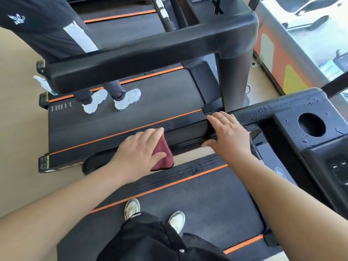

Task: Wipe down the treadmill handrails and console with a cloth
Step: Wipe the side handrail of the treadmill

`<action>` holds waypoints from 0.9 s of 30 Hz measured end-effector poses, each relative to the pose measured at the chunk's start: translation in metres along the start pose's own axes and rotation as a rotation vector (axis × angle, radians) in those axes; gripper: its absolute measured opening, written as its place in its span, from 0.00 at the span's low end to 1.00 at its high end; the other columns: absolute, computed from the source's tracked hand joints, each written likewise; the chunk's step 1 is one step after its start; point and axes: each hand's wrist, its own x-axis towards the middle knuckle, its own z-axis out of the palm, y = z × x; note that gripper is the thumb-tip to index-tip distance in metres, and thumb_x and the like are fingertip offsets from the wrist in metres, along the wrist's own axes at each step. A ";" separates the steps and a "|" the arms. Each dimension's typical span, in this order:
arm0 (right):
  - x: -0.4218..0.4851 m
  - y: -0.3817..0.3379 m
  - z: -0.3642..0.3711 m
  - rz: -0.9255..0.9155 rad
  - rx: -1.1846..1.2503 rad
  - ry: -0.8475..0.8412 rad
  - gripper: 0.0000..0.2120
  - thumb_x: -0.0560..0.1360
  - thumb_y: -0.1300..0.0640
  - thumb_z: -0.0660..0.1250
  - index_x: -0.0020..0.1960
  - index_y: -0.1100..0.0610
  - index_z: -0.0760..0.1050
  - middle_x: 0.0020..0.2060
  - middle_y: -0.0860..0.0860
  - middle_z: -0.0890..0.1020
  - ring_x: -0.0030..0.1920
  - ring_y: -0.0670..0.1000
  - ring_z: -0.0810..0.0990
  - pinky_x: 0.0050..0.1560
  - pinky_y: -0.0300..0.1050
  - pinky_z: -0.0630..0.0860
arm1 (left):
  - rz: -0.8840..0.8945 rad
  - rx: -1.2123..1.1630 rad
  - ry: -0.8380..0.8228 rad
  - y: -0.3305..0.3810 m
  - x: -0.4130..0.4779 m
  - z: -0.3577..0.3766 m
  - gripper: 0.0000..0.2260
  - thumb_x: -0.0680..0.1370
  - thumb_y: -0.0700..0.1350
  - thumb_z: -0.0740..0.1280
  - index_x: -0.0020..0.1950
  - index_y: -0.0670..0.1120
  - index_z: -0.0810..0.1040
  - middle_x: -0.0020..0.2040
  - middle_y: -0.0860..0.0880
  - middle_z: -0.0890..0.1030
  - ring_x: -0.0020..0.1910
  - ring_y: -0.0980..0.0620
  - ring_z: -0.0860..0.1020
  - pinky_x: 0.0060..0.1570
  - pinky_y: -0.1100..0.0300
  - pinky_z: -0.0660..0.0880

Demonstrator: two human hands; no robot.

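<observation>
The black handrail of my treadmill runs from the lower left up to the console at the right. Water drops lie on the rail near the console. My left hand holds a dark red cloth against the rail's lower part, thumb over the cloth. My right hand rests on the rail further up, its fingers laid flat over the top and the thumb spread on the near side. The rail's end shows as a dark blur beyond my left wrist.
A round cup holder sits in the wet console top. Another person in white shoes stands on the neighbouring treadmill, whose thick black handrail crosses above. My own feet stand on the belt. A window is at the right.
</observation>
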 end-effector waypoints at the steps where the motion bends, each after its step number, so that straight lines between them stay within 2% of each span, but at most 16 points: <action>1: 0.000 0.000 0.000 -0.003 -0.010 0.004 0.36 0.59 0.40 0.82 0.60 0.56 0.76 0.55 0.49 0.79 0.62 0.55 0.75 0.63 0.50 0.73 | -0.014 0.038 -0.017 0.000 0.001 0.000 0.35 0.80 0.67 0.50 0.79 0.46 0.61 0.70 0.46 0.74 0.62 0.40 0.78 0.59 0.44 0.77; 3: 0.000 0.001 -0.002 -0.004 -0.024 0.014 0.37 0.59 0.40 0.82 0.60 0.56 0.77 0.55 0.49 0.80 0.61 0.54 0.75 0.60 0.49 0.74 | -0.107 0.075 -0.065 0.020 0.022 -0.005 0.36 0.78 0.69 0.44 0.77 0.47 0.62 0.66 0.45 0.76 0.61 0.39 0.78 0.57 0.44 0.76; 7: 0.001 0.001 -0.002 -0.003 -0.039 0.038 0.33 0.59 0.46 0.83 0.60 0.55 0.78 0.54 0.49 0.81 0.60 0.55 0.77 0.57 0.47 0.75 | -0.326 -0.205 -0.218 0.078 0.102 -0.022 0.29 0.84 0.63 0.42 0.69 0.46 0.71 0.66 0.41 0.78 0.65 0.38 0.77 0.60 0.45 0.71; 9: 0.000 0.000 -0.001 0.004 -0.028 0.063 0.29 0.60 0.51 0.82 0.59 0.55 0.78 0.52 0.49 0.81 0.59 0.54 0.77 0.54 0.46 0.74 | -0.301 -0.219 -0.200 0.090 0.115 -0.021 0.27 0.85 0.61 0.43 0.67 0.45 0.72 0.64 0.41 0.79 0.63 0.38 0.78 0.58 0.45 0.71; 11: 0.001 -0.002 -0.001 0.010 -0.020 0.054 0.28 0.61 0.53 0.82 0.59 0.55 0.77 0.53 0.48 0.80 0.60 0.54 0.76 0.56 0.46 0.74 | -0.197 -0.098 -0.102 0.081 0.092 -0.011 0.26 0.84 0.64 0.47 0.69 0.46 0.69 0.63 0.43 0.79 0.61 0.38 0.78 0.57 0.46 0.73; 14: 0.001 -0.001 -0.002 0.027 0.006 -0.010 0.35 0.59 0.44 0.83 0.61 0.55 0.76 0.57 0.48 0.79 0.64 0.52 0.73 0.63 0.48 0.74 | -0.052 0.062 -0.075 0.040 0.035 0.000 0.35 0.80 0.67 0.47 0.80 0.46 0.58 0.69 0.45 0.73 0.63 0.41 0.76 0.62 0.45 0.73; 17: 0.003 0.000 -0.003 0.021 -0.003 -0.008 0.37 0.58 0.41 0.83 0.61 0.55 0.77 0.57 0.48 0.80 0.63 0.52 0.74 0.63 0.49 0.74 | -0.084 0.118 -0.102 0.015 0.013 -0.003 0.37 0.79 0.68 0.45 0.81 0.46 0.56 0.70 0.45 0.72 0.62 0.41 0.76 0.61 0.45 0.74; 19: 0.004 0.000 -0.003 0.026 -0.002 -0.021 0.37 0.58 0.41 0.83 0.61 0.55 0.77 0.58 0.48 0.80 0.64 0.53 0.74 0.63 0.49 0.75 | -0.145 0.137 -0.113 0.033 0.033 -0.006 0.35 0.79 0.69 0.46 0.78 0.46 0.58 0.66 0.44 0.74 0.60 0.39 0.77 0.58 0.45 0.74; 23: 0.001 0.000 -0.002 0.038 -0.039 0.004 0.32 0.64 0.50 0.80 0.65 0.53 0.76 0.61 0.48 0.79 0.67 0.53 0.74 0.57 0.48 0.76 | -0.255 -0.050 -0.115 0.090 0.093 -0.013 0.27 0.82 0.67 0.51 0.67 0.46 0.68 0.64 0.42 0.77 0.62 0.38 0.78 0.57 0.44 0.72; 25: 0.000 0.000 0.000 0.032 -0.049 0.018 0.30 0.65 0.54 0.79 0.66 0.54 0.76 0.62 0.48 0.79 0.67 0.54 0.75 0.57 0.49 0.77 | -0.246 -0.042 -0.063 0.099 0.098 -0.009 0.26 0.83 0.66 0.51 0.68 0.46 0.68 0.64 0.42 0.77 0.61 0.38 0.77 0.57 0.45 0.71; 27: 0.001 -0.002 0.001 0.036 -0.054 -0.008 0.33 0.65 0.52 0.80 0.67 0.55 0.74 0.64 0.50 0.78 0.69 0.55 0.73 0.64 0.51 0.74 | -0.172 -0.021 0.014 0.088 0.079 -0.002 0.27 0.83 0.65 0.53 0.73 0.47 0.65 0.65 0.43 0.76 0.61 0.39 0.77 0.58 0.45 0.71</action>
